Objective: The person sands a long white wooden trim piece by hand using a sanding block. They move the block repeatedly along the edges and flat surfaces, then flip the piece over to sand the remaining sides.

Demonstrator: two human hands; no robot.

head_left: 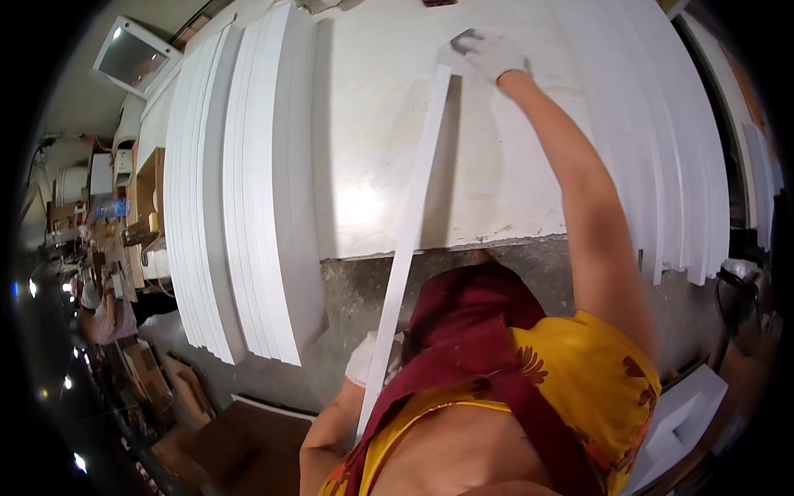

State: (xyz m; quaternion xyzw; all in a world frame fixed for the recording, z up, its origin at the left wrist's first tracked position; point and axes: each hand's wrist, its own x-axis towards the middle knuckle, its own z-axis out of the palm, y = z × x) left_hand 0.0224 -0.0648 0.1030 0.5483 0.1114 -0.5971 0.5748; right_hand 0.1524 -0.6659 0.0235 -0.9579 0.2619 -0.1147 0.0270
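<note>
A long white strip slants from beside my body up across the white tabletop, its far end resting near my right hand. My left hand, in a white glove, is closed round the strip's near part; the strip hides some of its fingers. Out over the far part of the table reaches my right hand, also gloved. Its fingers are closed on a small dark grey pad, just beyond the strip's end and apart from it. The pad's exact kind cannot be made out.
Two stacks of long white boards stand at the left, overhanging the table's near edge. More white boards lie along the right. A white-framed panel is at the far left. Brown boards lie low at the left, and another person is beyond.
</note>
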